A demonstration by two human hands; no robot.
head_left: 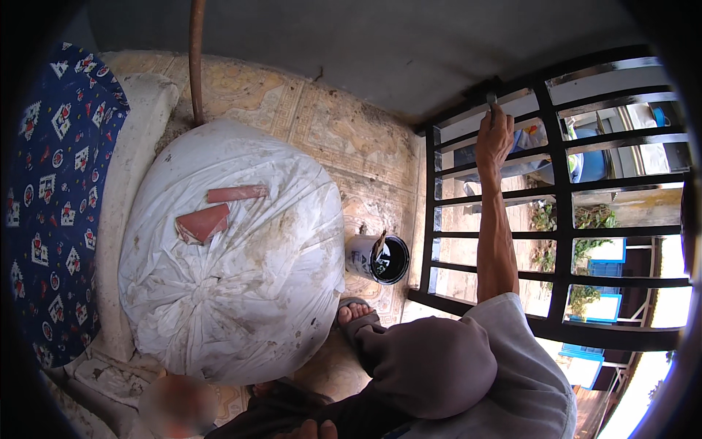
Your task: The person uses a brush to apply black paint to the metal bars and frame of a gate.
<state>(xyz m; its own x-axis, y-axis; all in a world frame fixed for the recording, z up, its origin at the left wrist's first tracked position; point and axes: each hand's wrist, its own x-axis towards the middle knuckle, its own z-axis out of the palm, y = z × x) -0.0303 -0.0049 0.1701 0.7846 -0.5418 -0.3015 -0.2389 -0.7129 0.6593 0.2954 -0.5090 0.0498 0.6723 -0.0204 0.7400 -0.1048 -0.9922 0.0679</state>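
At the upper right, my right hand (496, 135) is closed around a paintbrush (491, 98), its dark end against the upper part of the black metal grille (561, 212). The right arm reaches up in front of the bars. Only a few fingers of my left hand (318, 429) show at the lower edge, near my dark-trousered leg; the picture's edge cuts off the rest, and whether it holds anything is hidden. A paint can (361, 256) with black paint inside and a stick or handle leaning on its rim stands on the floor beside my sandalled foot (356, 313).
A large, dirty white tied sack (256, 293) fills the middle left, with reddish broken tile pieces (205, 224) on top. A brown pole (196, 66) stands behind it. Blue patterned cloth (55, 212) hangs left. A grey wall (351, 51) meets the patterned tile floor (344, 135).
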